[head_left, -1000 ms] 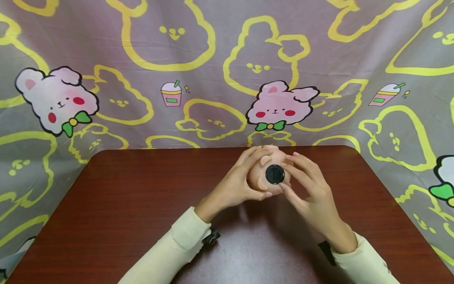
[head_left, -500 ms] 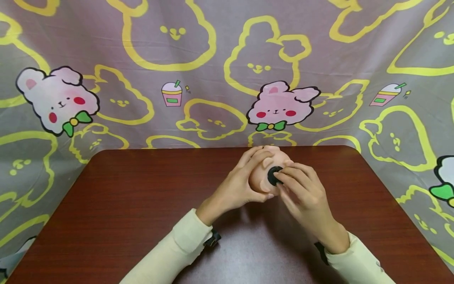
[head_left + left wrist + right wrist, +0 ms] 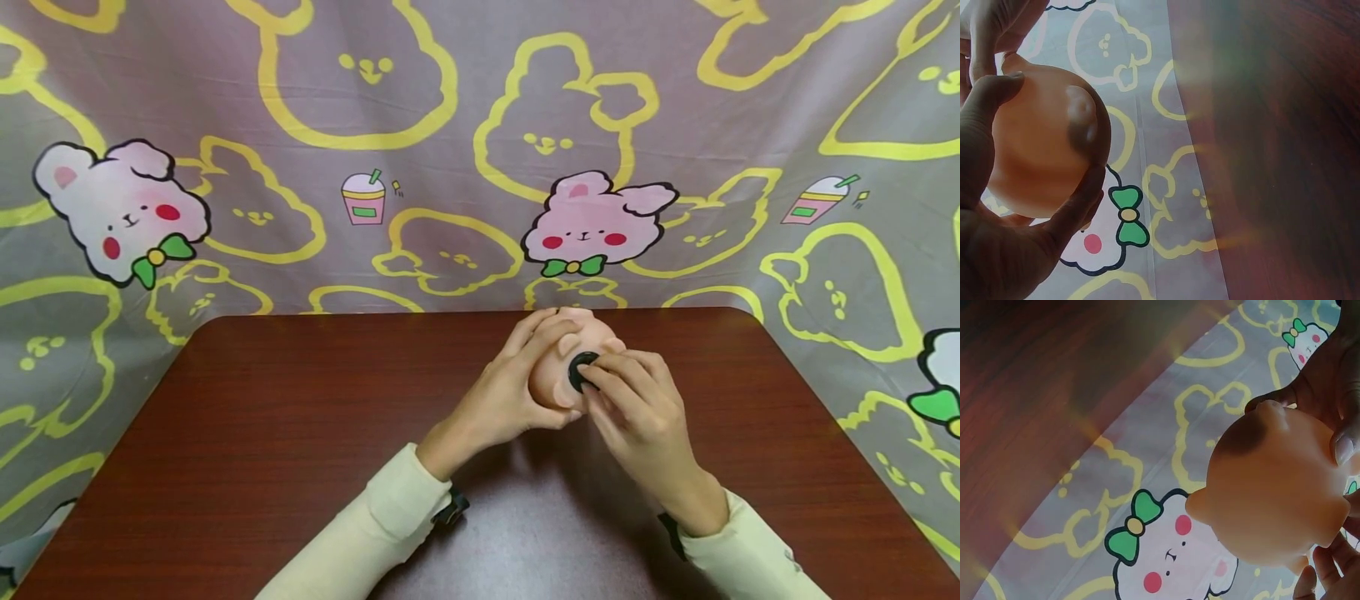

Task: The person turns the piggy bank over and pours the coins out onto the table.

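A round, pale pink piggy bank [image 3: 551,367] with short stubby feet is held up over the table, its underside turned toward the head camera. My left hand [image 3: 487,396] grips it from the left, fingers over the far side and thumb along the near side. A round black plug [image 3: 576,375] sits in the underside, partly covered by my right hand [image 3: 648,421], whose fingertips and thumb pinch at its middle. The left wrist view shows the smooth body of the piggy bank [image 3: 1041,137] between my fingers. In the right wrist view, the bank [image 3: 1272,481] hides most of the plug side.
A dark red-brown wooden table [image 3: 300,433] spreads beneath both hands. Behind it and at its sides hangs a grey-pink cloth [image 3: 450,167] printed with yellow outlines and cartoon rabbits. Black straps [image 3: 450,507] show below the cream sleeves [image 3: 382,508].
My right hand has moved from the rim of the underside onto the black plug, its fingers closing in at the middle. The piggy bank has tilted slightly in my left hand.
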Demonstrator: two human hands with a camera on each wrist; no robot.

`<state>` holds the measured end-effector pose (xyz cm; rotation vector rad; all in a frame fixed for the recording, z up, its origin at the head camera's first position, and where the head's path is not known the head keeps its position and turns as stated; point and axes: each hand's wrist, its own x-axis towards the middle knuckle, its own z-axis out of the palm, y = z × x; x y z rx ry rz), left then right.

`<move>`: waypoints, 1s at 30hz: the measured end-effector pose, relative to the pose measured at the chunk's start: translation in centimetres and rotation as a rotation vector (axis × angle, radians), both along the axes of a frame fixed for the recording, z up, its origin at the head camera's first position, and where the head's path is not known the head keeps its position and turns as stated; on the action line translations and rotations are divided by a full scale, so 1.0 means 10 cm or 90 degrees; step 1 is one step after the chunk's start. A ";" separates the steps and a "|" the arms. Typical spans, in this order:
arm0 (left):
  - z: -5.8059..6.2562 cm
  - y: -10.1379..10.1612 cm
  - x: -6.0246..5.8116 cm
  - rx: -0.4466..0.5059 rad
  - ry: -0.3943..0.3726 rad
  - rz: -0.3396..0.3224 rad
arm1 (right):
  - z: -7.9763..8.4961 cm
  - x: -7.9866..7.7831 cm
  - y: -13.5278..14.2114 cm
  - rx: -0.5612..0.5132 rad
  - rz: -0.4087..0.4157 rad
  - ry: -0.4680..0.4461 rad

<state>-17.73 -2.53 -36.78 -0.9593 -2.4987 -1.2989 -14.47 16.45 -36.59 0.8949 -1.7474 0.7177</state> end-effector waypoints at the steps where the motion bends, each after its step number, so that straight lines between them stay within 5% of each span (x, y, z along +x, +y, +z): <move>1: 0.00 0.00 0.00 -0.001 0.002 0.003 | 0.00 0.00 0.00 -0.002 -0.001 -0.003; 30: -0.05 0.07 0.04 -0.030 0.039 0.009 | -0.11 0.03 -0.01 -0.020 -0.045 -0.032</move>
